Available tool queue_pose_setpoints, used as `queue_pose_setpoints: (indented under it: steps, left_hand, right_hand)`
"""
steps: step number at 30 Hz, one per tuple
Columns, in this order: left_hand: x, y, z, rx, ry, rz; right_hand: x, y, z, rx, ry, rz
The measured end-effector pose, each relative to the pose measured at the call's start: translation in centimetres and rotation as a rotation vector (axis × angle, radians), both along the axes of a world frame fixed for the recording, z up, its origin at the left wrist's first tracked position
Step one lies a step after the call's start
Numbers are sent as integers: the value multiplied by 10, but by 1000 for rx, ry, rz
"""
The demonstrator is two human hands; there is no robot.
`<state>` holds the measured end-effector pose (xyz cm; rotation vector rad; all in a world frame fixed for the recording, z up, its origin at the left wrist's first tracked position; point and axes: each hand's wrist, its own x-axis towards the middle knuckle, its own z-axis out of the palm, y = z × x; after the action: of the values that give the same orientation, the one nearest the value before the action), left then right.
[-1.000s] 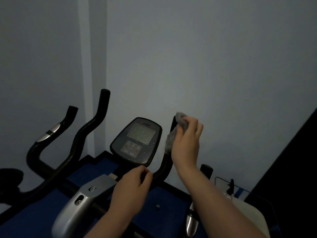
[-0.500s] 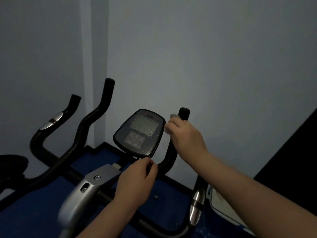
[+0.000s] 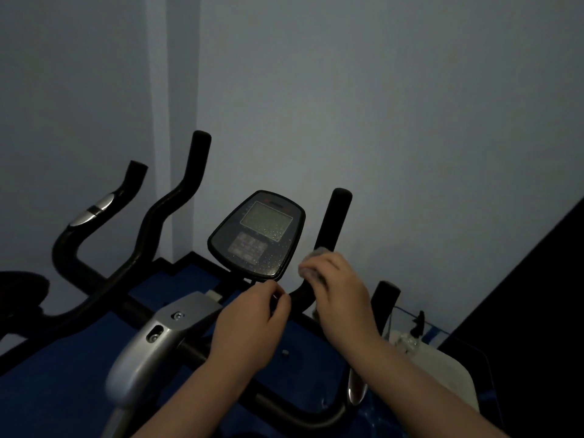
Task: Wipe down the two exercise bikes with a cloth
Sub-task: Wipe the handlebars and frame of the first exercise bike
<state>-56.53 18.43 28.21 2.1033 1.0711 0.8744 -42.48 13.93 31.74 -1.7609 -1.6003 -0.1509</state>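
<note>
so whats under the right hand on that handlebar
A grey cloth peeks out above the right hand's fingers, wrapped on the black handlebar. The hand covers most of the cloth and the bar beneath it.

Both forearms are bare to the frame edge, and the left hand (image 3: 249, 327) and right hand (image 3: 341, 295) wear nothing

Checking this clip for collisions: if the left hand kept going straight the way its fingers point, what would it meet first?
Probably the handlebar bend just past the left hand, beside the right hand gripping the cloth; depth is unclear.
</note>
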Motion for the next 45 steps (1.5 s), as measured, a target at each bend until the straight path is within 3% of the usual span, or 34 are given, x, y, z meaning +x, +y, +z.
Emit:
queue_pose_setpoints:
  steps: [2,5,7,11,14,19,22,29,33,38,40,43,45]
  left_hand:
    - [0,1,0,14,15,-2]
    - [0,2,-1,10,15,9]
    - [2,2,-1,10,14,13]
    - [3,2,-2,17,29,16]
    - [4,3,-3,8,28,20]
    - [4,3,-1,-40,-13,35]
    - [3,2,-1,-59,-38,72]
    - [-3,3,-2,-224,-385,199]
    - [-17,-9,-2,-233,-278,172]
    - [-39,-50,-4,-186,-194,320]
    - [-46,-71,-7,-160,-101,390]
    - [-50,-92,-11,-95,34,511]
    - [-50,-98,-10,-74,58,584]
  right_hand:
    - [0,-8,14,54,166,22]
    - [12,7,56,421,303,-116]
    - [19,28,74,534,415,-234]
    - [2,46,28,290,519,-386]
    - [-2,24,-7,153,487,-397]
    - [24,30,37,248,426,-362]
    - [10,32,22,146,436,-353]
    - [-7,-23,-30,-96,494,-186]
    - [8,-24,-9,179,350,-94]
    - [-10,-23,-21,88,117,-100]
    - [-23,-34,-31,82,60,4]
    - [-42,-44,-36,-117,12,299]
    - [-34,-38,-23,-133,39,366]
